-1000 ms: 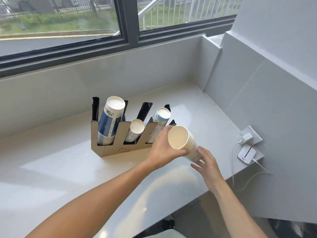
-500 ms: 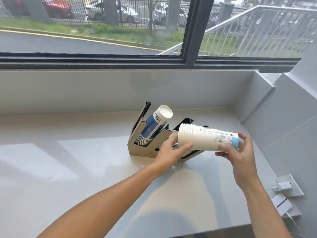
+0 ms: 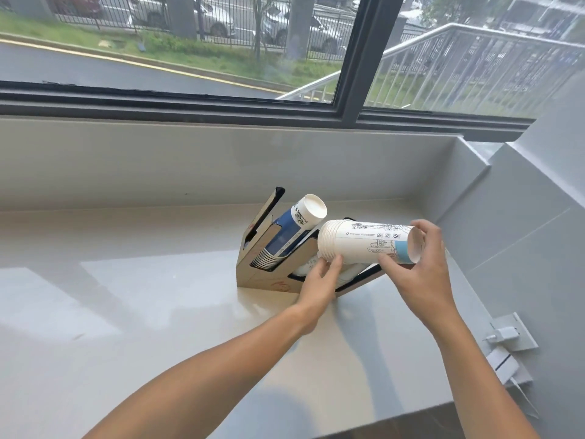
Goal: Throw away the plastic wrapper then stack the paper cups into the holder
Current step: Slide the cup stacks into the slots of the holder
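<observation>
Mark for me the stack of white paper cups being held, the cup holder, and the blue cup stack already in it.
white paper cup stack [image 3: 364, 245], head view, middle of its side wall.
cup holder [image 3: 253, 274], head view, brown front panel.
blue cup stack [image 3: 286, 236], head view, blue side.

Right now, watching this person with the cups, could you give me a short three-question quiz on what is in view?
1. True or false: both hands hold the white cup stack, which lies roughly level in the air.
2. Which hand grips the rim end of the stack? A) left hand B) right hand
3. Fill in: the blue cup stack already sits tilted in the ____.

Key: 1 true. 2 A; the right hand holds the base end. 3 holder, the cardboard one standing on the counter.
</observation>
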